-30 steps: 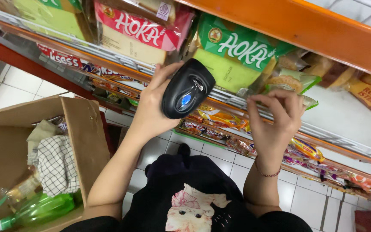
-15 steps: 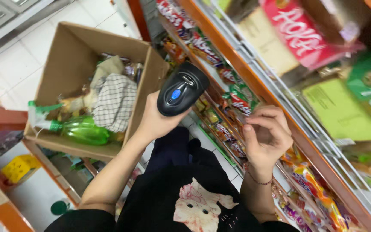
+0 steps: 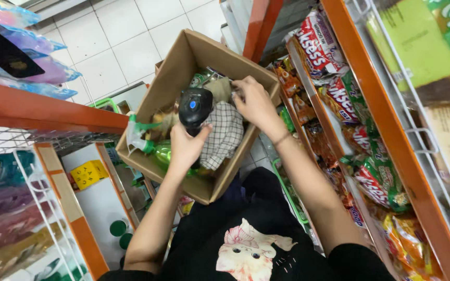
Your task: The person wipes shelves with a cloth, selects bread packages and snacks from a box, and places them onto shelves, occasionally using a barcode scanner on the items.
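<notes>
Scanner (image 3: 195, 106) gripped in left hand (image 3: 186, 145) over box (image 3: 175, 67)

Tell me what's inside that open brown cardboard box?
The open brown cardboard box holds a checked black-and-white cloth, a green plastic bottle and crumpled packets. The right hand reaches in; the left hand holds a black handheld scanner above, hiding whatever lies beneath.

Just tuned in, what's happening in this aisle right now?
A person stands between two shop shelves, over an open cardboard box. The left hand holds a black handheld scanner above the box. The right hand reaches into the box, fingers on packets near a checked cloth. A green spray bottle lies in the box too. Snack packets fill the shelf on the right.
</notes>
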